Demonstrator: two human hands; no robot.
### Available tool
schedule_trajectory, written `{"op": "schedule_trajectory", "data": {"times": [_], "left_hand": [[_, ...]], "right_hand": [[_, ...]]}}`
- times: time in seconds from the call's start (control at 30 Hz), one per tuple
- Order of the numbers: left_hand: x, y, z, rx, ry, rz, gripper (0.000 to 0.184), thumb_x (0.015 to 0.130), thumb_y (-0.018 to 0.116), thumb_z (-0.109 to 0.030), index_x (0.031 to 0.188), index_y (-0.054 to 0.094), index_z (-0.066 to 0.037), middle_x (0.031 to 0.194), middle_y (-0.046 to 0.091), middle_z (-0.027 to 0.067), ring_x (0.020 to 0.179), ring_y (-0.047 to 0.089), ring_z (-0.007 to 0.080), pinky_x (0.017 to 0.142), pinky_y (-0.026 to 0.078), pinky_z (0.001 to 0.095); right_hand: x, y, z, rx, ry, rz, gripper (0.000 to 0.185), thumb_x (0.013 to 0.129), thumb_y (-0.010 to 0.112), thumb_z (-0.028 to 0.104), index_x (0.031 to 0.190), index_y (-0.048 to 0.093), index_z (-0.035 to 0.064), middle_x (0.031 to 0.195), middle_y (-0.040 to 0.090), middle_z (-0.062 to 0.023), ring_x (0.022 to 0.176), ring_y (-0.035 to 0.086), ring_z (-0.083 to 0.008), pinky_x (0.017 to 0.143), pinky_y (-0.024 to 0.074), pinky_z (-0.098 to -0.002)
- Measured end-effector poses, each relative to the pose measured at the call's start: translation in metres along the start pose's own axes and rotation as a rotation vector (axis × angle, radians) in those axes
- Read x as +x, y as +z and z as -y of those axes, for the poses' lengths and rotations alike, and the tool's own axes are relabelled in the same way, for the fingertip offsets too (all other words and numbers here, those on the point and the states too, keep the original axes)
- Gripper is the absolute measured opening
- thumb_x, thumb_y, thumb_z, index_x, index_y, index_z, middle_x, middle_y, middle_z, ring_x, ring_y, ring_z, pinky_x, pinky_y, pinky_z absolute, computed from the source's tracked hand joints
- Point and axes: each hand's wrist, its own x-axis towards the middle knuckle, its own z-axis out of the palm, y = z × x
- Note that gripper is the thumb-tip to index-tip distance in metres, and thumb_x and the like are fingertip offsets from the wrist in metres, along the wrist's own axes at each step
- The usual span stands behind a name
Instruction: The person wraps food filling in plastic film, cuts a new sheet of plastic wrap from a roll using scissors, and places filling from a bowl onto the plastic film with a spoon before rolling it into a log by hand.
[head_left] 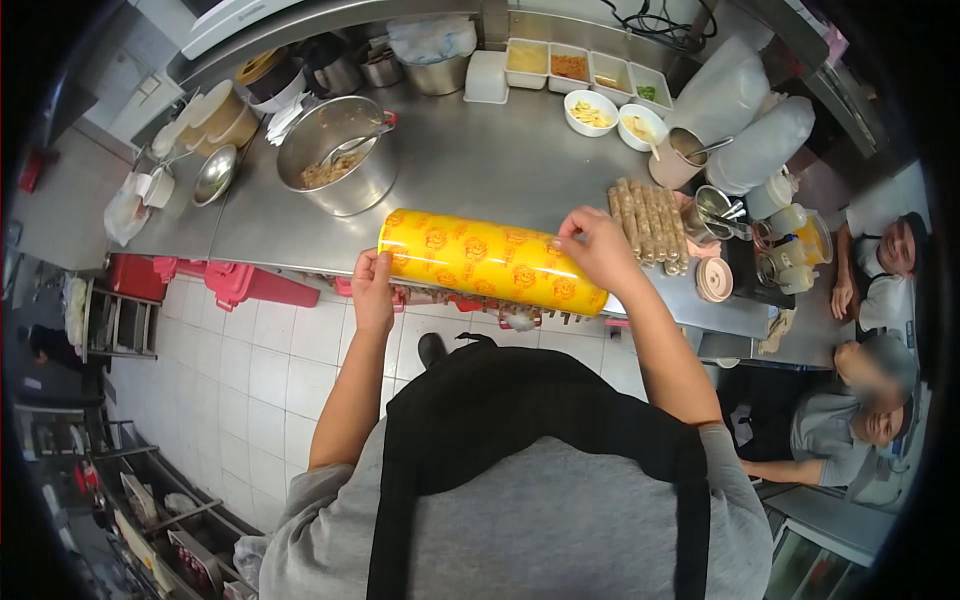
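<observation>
A large roll of yellow plastic film with red printed figures lies tilted across the counter's front edge. My left hand grips its left end, fingers closed at the rim. Over the roll's right part, my right hand has thumb and fingertips pinched together at the film's surface; a film edge there is too fine to make out. Right of that hand lie several long wrapped sticks side by side. A steel pot holding a brown chopped mixture and a spoon stands behind the roll's left end.
White tubs of ingredients and two white bowls stand at the back. Stacked plastic cups, a pink mug and bottles crowd the right. A steel bowl sits left. Two people are at the right.
</observation>
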Motion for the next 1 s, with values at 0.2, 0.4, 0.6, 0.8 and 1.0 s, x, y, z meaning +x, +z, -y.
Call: {"op": "schedule_trajectory", "data": {"times": [0.2,0.4,0.6,0.8,1.0], "left_hand": [[0.005,-0.012,-0.023,0.311,-0.123,0.097,0.017,0.099,0.053,-0.014,0.108,0.057,0.000,0.103,0.065,0.0066,0.096,0.057,0.0083,0.084,0.045,0.0252],[0.011,0.008,-0.058,1.002,0.469,0.038,0.050,0.078,0.076,-0.018,0.120,0.055,-0.002,0.112,0.062,0.0145,0.107,0.058,0.0304,0.095,0.044,0.0380],[0.014,0.102,-0.071,1.141,0.618,0.410,0.062,0.071,0.080,-0.027,0.126,0.054,-0.014,0.124,0.056,0.0078,0.122,0.046,0.0288,0.104,0.031,0.0477],[0.041,0.110,-0.058,1.109,0.550,0.622,0.026,0.079,0.073,-0.022,0.098,0.062,-0.009,0.097,0.065,0.0095,0.095,0.059,0.0318,0.084,0.046,0.0419],[0.063,0.118,-0.052,1.019,0.557,0.625,0.016,0.082,0.068,-0.019,0.086,0.059,-0.007,0.082,0.062,0.0085,0.084,0.060,0.0295,0.071,0.048,0.0417]], "right_hand": [[0.005,0.012,0.006,-0.088,0.124,-0.117,0.019,0.090,0.062,0.024,0.087,0.057,0.0053,0.087,0.066,-0.0148,0.086,0.062,-0.0375,0.072,0.0472,-0.0465],[0.019,-0.003,0.006,-0.091,0.179,-0.198,0.020,0.091,0.062,0.025,0.091,0.056,0.0058,0.084,0.066,-0.0152,0.079,0.062,-0.0382,0.068,0.0482,-0.0457],[0.011,0.000,0.008,-0.015,-0.183,-0.070,0.016,0.086,0.065,0.022,0.092,0.059,0.0083,0.085,0.064,-0.0065,0.080,0.061,-0.0320,0.071,0.0482,-0.0420],[0.017,0.011,0.014,-0.053,-0.001,-0.218,0.015,0.084,0.066,0.021,0.092,0.060,0.0098,0.087,0.065,-0.0056,0.092,0.060,-0.0288,0.075,0.0464,-0.0435],[0.015,0.018,0.023,0.007,-0.111,-0.021,0.017,0.083,0.068,0.023,0.089,0.062,0.0088,0.092,0.065,-0.0108,0.092,0.060,-0.0327,0.079,0.0481,-0.0423]]}}
